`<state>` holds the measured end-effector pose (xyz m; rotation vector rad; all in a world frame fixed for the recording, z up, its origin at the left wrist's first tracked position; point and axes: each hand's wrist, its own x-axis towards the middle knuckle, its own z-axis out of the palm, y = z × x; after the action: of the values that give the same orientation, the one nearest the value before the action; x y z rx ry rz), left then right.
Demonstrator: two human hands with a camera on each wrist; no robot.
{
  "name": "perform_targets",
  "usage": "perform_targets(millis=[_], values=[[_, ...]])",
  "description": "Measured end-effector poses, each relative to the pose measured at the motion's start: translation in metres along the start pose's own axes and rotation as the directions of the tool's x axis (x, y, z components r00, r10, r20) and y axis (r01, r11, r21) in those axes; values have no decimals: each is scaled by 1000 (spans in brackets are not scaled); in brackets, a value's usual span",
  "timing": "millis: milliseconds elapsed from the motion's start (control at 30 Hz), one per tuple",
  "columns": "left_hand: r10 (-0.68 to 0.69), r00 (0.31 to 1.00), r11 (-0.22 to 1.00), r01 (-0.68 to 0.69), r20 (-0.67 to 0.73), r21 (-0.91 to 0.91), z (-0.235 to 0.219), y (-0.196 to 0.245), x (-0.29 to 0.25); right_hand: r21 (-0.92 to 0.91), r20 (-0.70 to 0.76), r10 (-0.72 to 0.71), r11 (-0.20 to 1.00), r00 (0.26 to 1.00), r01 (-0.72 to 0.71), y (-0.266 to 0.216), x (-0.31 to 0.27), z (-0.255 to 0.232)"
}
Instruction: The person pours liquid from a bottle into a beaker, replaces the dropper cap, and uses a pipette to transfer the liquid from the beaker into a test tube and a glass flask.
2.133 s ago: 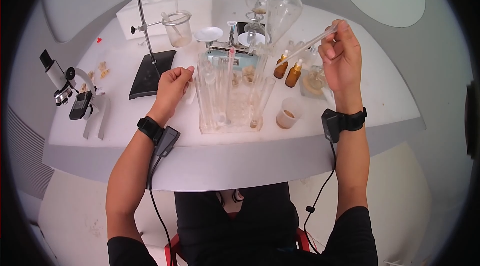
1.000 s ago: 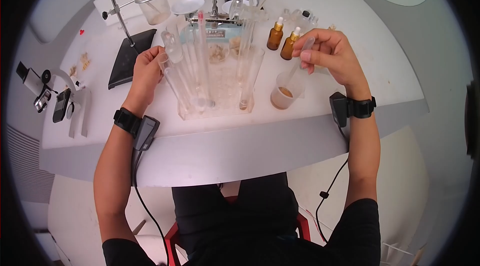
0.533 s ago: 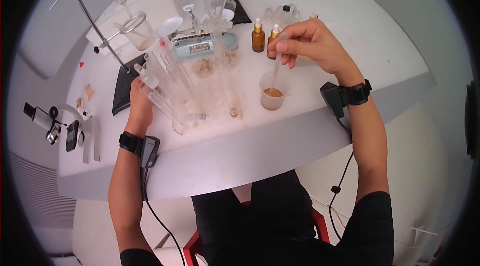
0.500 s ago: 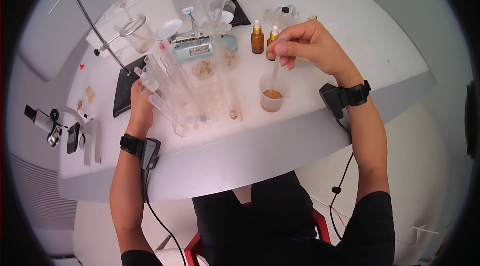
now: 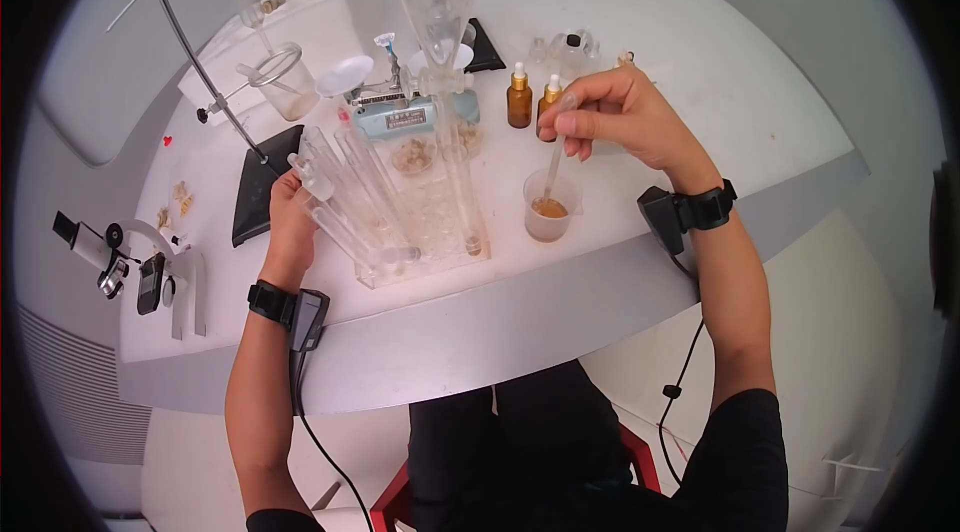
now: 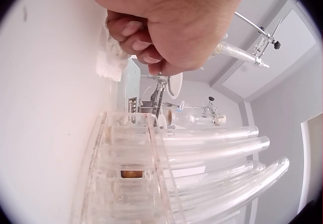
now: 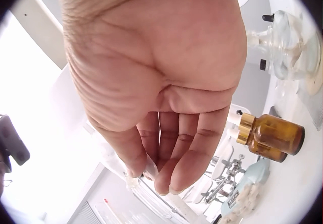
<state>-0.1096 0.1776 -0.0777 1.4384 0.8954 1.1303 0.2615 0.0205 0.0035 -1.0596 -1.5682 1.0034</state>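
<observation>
In the head view, my right hand (image 5: 625, 112) pinches the upper end of a clear dropper (image 5: 556, 157) between thumb and fingers. The dropper points down into a small translucent plastic cup (image 5: 548, 229) holding brown liquid, with its lower end at the liquid. My left hand (image 5: 291, 232) is beside a clear test tube rack (image 5: 370, 278) on its left, fingers curled toward the palm. Nothing shows in its grasp. Tall glass test tubes (image 5: 345, 237) lean in the rack. The left wrist view shows the curled fingers (image 6: 139, 45) above the rack's end.
Two amber dropper bottles (image 5: 519, 104) stand behind the cup, one partly covered by my right fingers. A blue balance (image 5: 400, 119) and a dish of pale pieces (image 5: 413, 157) sit behind the rack. A ring stand (image 5: 270, 187) and microscope (image 5: 150, 272) are at the left.
My right hand has come down and left from a raised position, bringing the dropper into the cup. My left hand has stayed beside the rack. The head view has shifted.
</observation>
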Motion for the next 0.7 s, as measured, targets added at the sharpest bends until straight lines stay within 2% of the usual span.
perform_targets(millis=[700], values=[[-49,999,999,49,0,1,3,4,2,-46,-60,-4,999,998,1,-1,-1,4]])
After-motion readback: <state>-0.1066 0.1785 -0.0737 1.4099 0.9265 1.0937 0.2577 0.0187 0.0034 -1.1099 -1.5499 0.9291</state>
